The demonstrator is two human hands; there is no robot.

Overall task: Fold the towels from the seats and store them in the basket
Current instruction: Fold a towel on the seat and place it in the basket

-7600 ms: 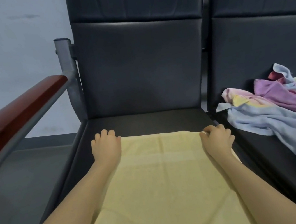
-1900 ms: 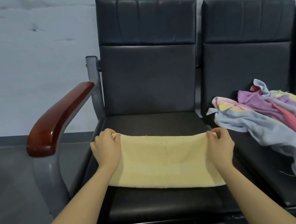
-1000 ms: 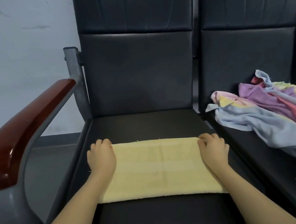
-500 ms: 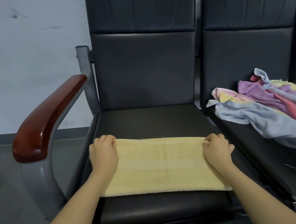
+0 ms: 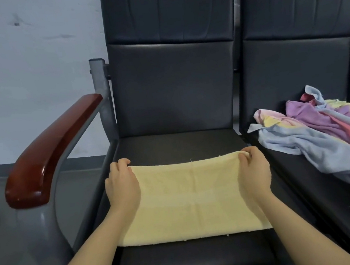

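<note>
A pale yellow towel (image 5: 191, 199), folded into a wide band, lies across the front of the left black seat (image 5: 175, 145). My left hand (image 5: 122, 183) pinches its far left corner and my right hand (image 5: 253, 169) pinches its far right corner. Between the hands the far edge is lifted slightly off the seat. A heap of unfolded towels (image 5: 323, 132), light blue, purple, pink and yellow, lies on the right seat and hangs over its front edge. No basket is in view.
A red-brown wooden armrest (image 5: 49, 149) on a grey metal frame stands left of the seat. Black seat backs rise behind both seats. A pale wall and grey floor lie to the left.
Both hands went from pressing the folded towel's far edge flat to pinching its far corners and raising that edge a little. The view has shifted slightly.
</note>
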